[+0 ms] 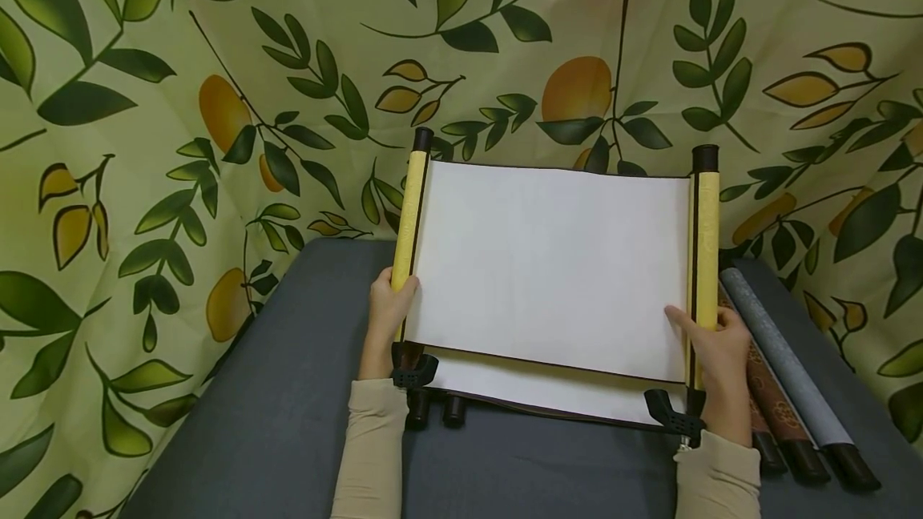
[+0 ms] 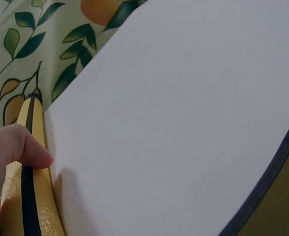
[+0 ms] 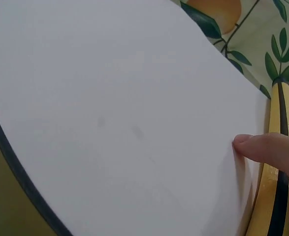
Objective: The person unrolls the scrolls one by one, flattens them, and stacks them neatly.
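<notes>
Leaf-and-fruit printed cloth (image 1: 216, 102) backs the grey table (image 1: 288, 423) where you hold an open scroll (image 1: 551, 263) up off the surface. Your left hand (image 1: 388, 315) is curled around the scroll's yellow left roller (image 1: 408, 223), thumb at the white sheet's edge. Your right hand (image 1: 717, 359) grasps the yellow right roller (image 1: 707, 247), thumb pressed on the sheet. Under the scroll lies a second white sheet (image 1: 548, 391). Right of the scroll, rolled scrolls (image 1: 782, 375) lie side by side on the table.
</notes>
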The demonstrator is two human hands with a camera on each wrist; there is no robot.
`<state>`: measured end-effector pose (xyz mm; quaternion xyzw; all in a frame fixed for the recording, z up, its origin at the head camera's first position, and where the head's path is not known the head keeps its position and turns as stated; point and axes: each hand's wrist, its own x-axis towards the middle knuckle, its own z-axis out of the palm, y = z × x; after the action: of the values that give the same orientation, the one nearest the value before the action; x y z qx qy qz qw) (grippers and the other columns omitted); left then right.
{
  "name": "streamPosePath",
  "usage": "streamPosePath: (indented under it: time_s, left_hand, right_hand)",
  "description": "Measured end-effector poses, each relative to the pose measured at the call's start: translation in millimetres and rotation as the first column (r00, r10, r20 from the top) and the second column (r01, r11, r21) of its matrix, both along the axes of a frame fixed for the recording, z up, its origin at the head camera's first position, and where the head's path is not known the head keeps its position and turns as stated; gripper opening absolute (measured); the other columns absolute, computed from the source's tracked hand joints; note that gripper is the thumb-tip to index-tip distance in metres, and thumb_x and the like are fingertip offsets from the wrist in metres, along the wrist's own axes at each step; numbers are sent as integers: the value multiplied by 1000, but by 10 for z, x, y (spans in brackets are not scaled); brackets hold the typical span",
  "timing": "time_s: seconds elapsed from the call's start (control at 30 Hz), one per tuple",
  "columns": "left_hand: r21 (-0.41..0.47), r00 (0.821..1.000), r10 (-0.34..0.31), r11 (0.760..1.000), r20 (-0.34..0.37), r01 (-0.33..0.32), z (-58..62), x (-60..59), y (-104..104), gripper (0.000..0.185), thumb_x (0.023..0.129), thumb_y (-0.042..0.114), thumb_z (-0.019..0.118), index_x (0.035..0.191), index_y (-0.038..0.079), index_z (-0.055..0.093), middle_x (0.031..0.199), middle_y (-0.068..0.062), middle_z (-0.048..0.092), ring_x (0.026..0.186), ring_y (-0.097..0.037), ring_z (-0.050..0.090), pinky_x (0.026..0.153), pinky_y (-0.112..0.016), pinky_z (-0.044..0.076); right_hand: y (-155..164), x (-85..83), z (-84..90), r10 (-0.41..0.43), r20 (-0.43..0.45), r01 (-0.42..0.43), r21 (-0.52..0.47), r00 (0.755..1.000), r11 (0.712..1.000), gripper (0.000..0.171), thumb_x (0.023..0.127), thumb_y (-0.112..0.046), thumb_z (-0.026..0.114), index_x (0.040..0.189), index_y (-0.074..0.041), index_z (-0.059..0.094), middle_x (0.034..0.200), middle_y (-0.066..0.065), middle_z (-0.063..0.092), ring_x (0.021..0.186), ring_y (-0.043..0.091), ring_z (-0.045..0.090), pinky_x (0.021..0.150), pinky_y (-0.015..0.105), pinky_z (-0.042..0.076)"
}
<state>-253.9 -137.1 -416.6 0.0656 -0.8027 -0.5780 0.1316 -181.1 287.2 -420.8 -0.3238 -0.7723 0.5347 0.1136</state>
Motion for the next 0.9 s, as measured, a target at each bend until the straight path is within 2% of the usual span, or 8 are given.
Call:
streamPosePath:
  time_s: [0.1,0.3,0.43,0.63,0.83,0.9]
  left_hand:
    - [-16,1000,-9,1000,5,9,-13,4,-7,41,86,22,66,116,-4,57,77,-5,50,61,-13,44,54,-25,39]
    - [-60,1000,-14,998,6,14,-23,20,-22,57,77,29,80,117,-3,57,79,-5,51,63,-14,44,56,-25,40]
    - [-67,1000,-3,998,12,4,-17,24,-25,60,75,29,82,119,-3,56,80,-6,51,64,-15,44,57,-25,39]
    - [-71,1000,0,997,-24,-2,-22,13,-44,58,76,24,81,121,-4,56,85,-12,55,67,-16,47,58,-24,40]
    - [-48,1000,-14,999,-21,13,-34,10,-75,62,80,21,77,129,-4,48,108,-27,64,77,-23,58,61,-23,42]
    - [-33,1000,-21,999,-17,21,-38,9,-88,63,82,21,75,132,-3,45,109,-29,65,76,-22,59,60,-23,43]
  right_hand:
    - [-1,1,-3,-7,3,7,-4,1000,1000,74,83,-41,71,137,-2,39,101,0,44,83,15,43,63,26,39]
    - [9,1,-16,-8,-1,8,7,1000,1000,70,83,-41,71,132,-1,41,99,2,45,83,16,42,63,26,39]
    - [15,3,-14,-10,5,10,17,1000,1000,68,84,-40,70,131,-1,42,100,2,45,82,16,43,62,26,39]
    - [34,6,-11,-6,6,6,37,1000,999,61,86,-39,68,126,0,43,99,5,44,78,15,44,59,26,40]
    - [49,19,-16,6,-5,-6,64,1000,998,54,89,-37,64,125,-1,45,91,2,45,71,11,44,57,27,40]
    - [57,28,-18,10,-6,-10,72,1000,997,53,90,-37,63,127,-3,46,87,-3,46,68,9,44,57,27,41]
